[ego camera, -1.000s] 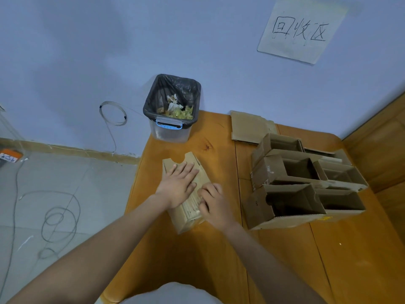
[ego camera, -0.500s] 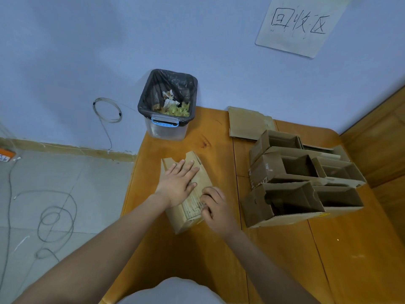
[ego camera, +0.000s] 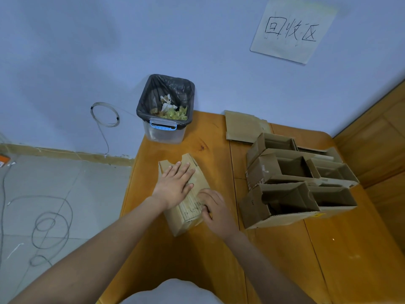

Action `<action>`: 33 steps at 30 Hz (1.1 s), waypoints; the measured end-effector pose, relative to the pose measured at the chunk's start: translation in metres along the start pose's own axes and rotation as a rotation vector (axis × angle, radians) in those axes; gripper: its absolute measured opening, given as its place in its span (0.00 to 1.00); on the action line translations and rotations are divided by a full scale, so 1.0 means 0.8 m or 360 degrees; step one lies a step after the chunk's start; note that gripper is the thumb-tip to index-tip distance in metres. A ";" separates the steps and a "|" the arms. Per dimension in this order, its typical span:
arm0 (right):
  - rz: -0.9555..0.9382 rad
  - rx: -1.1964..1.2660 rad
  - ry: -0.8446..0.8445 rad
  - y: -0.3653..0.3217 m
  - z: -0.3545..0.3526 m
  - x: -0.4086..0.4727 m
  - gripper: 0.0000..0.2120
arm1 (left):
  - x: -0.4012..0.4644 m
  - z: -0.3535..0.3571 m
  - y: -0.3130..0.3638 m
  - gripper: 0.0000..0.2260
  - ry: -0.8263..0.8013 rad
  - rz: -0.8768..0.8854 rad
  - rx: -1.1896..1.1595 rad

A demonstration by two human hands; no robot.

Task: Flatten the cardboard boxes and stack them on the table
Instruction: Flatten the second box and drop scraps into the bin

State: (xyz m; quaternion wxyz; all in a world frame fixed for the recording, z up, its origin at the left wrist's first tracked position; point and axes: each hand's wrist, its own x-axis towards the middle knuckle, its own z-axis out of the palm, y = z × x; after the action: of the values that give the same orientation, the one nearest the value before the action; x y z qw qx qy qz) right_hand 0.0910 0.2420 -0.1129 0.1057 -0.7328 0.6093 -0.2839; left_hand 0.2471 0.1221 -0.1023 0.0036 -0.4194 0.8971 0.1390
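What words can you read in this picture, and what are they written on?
"回收区": handwritten on the paper sign on the wall.
Printed lines on the flattened box under the left hand and right hand: too small to read.
Red marks on the open box: too blurred to read.
Yellow label on the front box: unreadable.

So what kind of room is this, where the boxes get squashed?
Probably a recycling corner in a plain room. A handwritten sign on the wall reads "recycling area", open cardboard boxes wait on a wooden table, and a lined bin of scraps stands by the wall.
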 end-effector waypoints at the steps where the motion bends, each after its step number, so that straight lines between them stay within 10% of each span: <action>1: -0.0031 -0.0001 0.0001 -0.001 -0.001 0.001 0.11 | -0.001 0.000 -0.001 0.25 0.0003 -0.0003 -0.0006; 33: -0.0075 -0.0112 -0.0122 -0.007 -0.014 -0.001 0.07 | -0.004 0.003 -0.003 0.25 0.0031 0.0000 -0.0042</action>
State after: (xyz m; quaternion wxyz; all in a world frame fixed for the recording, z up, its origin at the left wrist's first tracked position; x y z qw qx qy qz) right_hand 0.0896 0.2463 -0.1013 0.0962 -0.7606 0.5969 -0.2365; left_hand 0.2507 0.1233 -0.1048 -0.0107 -0.4206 0.8953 0.1467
